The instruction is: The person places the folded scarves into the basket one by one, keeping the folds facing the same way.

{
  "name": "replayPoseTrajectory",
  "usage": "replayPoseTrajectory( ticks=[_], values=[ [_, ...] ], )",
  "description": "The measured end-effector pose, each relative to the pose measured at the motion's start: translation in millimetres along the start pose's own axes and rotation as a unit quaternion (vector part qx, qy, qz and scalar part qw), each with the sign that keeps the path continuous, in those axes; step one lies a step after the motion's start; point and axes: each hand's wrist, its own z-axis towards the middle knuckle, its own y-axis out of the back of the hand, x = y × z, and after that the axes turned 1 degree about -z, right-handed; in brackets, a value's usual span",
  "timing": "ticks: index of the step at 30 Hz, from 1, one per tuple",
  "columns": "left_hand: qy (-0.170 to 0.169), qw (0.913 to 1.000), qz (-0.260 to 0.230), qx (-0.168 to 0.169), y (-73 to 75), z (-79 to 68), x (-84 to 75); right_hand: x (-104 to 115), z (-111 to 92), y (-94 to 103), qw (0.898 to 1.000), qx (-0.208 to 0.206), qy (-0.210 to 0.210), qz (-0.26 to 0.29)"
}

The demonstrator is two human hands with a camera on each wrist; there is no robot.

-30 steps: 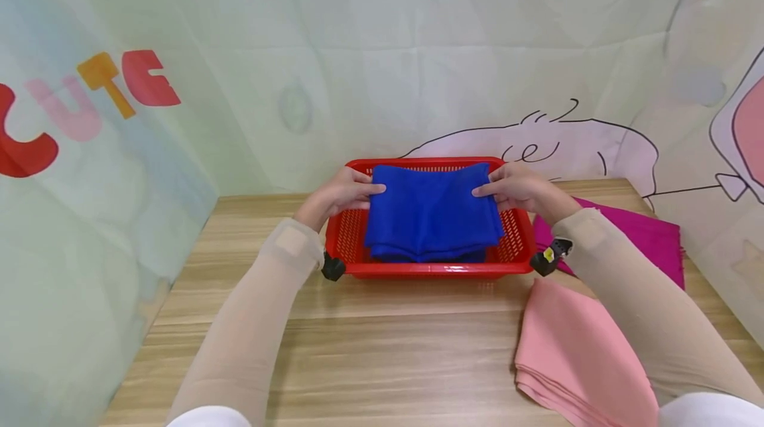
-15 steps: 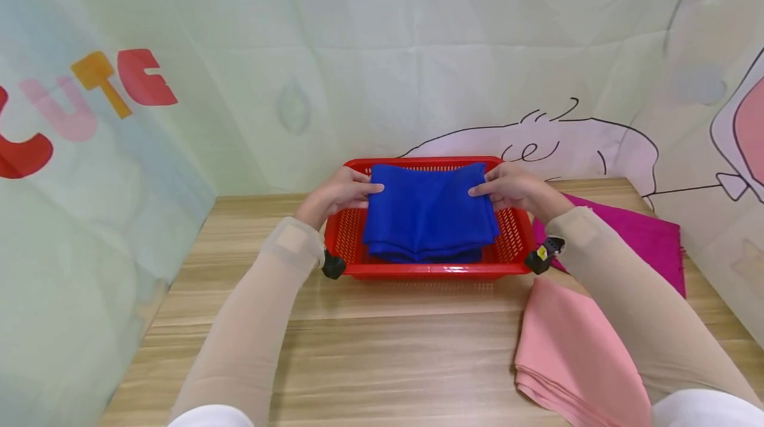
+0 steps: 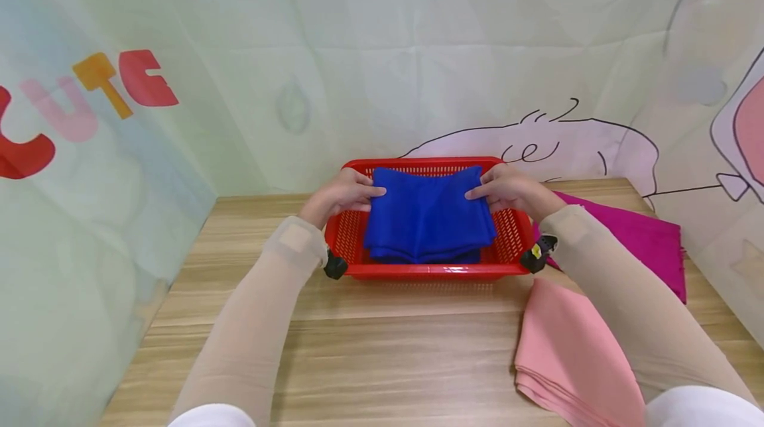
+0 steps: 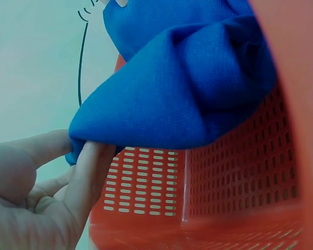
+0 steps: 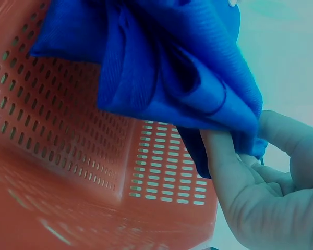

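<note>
A folded blue cloth hangs between both hands over the red plastic basket, its lower folds inside the rim. My left hand pinches its far left corner between thumb and fingers. At the far right corner my right hand pinches it the same way. In the left wrist view the blue cloth droops in a thick fold from the fingertips, with slotted basket wall below. The right wrist view shows several stacked layers of the blue cloth gripped at the edge. The basket's floor is mostly hidden.
A magenta cloth lies right of the basket, partly under the right forearm. Nearer the front, a folded pink cloth rests on the wooden table. A printed fabric backdrop stands right behind the basket.
My right hand has shifted slightly left and the blue cloth's far edge has sunk a little into the basket. Both hands keep their pinch on its corners.
</note>
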Motion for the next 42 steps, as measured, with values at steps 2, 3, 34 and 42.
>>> replayPoseTrajectory(
  ticks=[2, 3, 34, 42],
  values=[
    [0.001, 1.0000, -0.001, -0.002, -0.6, 0.7, -0.2, 0, 1, 0.0, 1.000, 0.002, 0.000, 0.001],
    [0.002, 1.0000, 0.000, -0.002, -0.8, 0.8, -0.4, 0, 1, 0.0, 1.000, 0.004, 0.000, 0.003],
    [0.025, 0.9993, 0.027, 0.003, -6.3, 2.9, -8.1, 8, 5, -5.1, 0.999, 0.024, -0.010, -0.020],
    [0.023, 0.9988, 0.044, -0.001, -5.8, 3.6, -6.5, 8, 7, -8.6, 0.999, 0.036, -0.007, -0.022]
  ],
)
